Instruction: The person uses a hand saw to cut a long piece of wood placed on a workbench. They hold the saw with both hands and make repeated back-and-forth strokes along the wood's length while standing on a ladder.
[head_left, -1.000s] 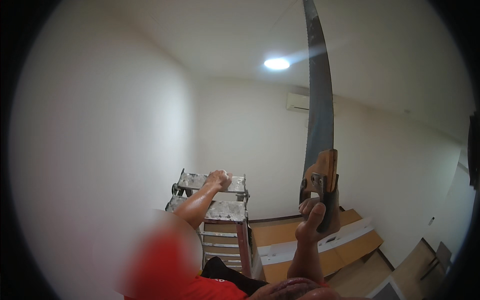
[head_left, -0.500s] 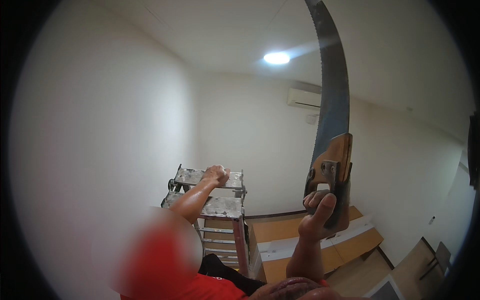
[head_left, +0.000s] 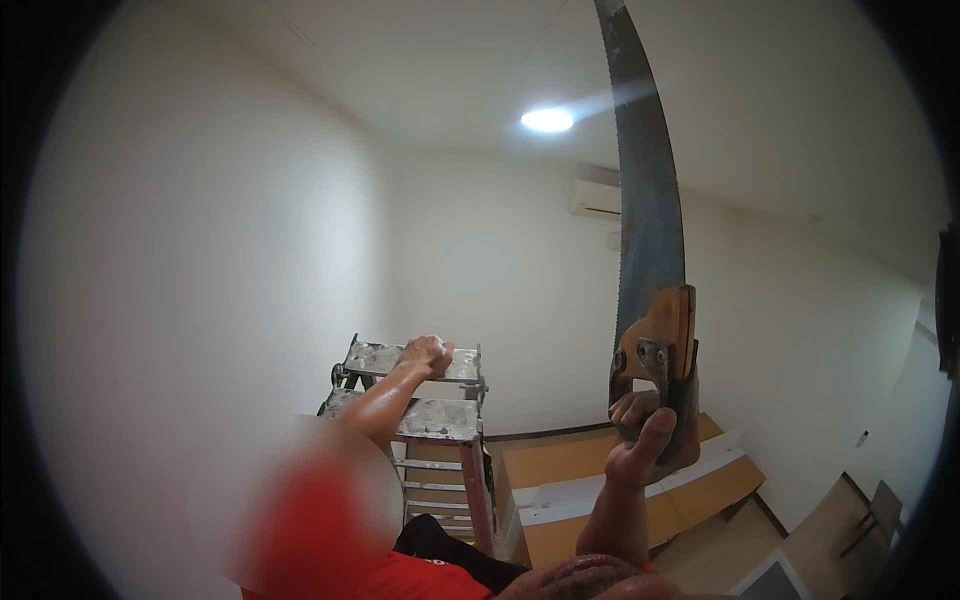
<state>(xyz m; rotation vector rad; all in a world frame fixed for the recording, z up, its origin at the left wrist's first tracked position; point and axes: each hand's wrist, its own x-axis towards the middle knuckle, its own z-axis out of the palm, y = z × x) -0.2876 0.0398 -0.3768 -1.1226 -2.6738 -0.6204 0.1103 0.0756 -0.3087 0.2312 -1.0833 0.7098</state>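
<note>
My right hand [head_left: 643, 432] grips the wooden handle of a handsaw [head_left: 648, 200], its fingers through the handle opening and the thumb across it. The long, stained blade stands nearly upright, teeth toward the left, with its tip at the upper edge of the view. My left hand [head_left: 426, 355] rests with curled fingers on the top of a worn, paint-spotted stepladder [head_left: 440, 418]. Its fingertips are partly hidden. A blurred red sleeve [head_left: 310, 520] covers the area near my left upper arm.
Below the saw stands a low brown cabinet [head_left: 710, 490] with a white strip along it. A white wall [head_left: 200, 280] rises on the left. An air conditioner [head_left: 596, 199] hangs on the far wall, partly behind the blade. A lit ceiling lamp [head_left: 547, 120] shines above.
The saw has shifted slightly left and down in the view, its blade leaning a little more to the left. My left hand stays on the stepladder.
</note>
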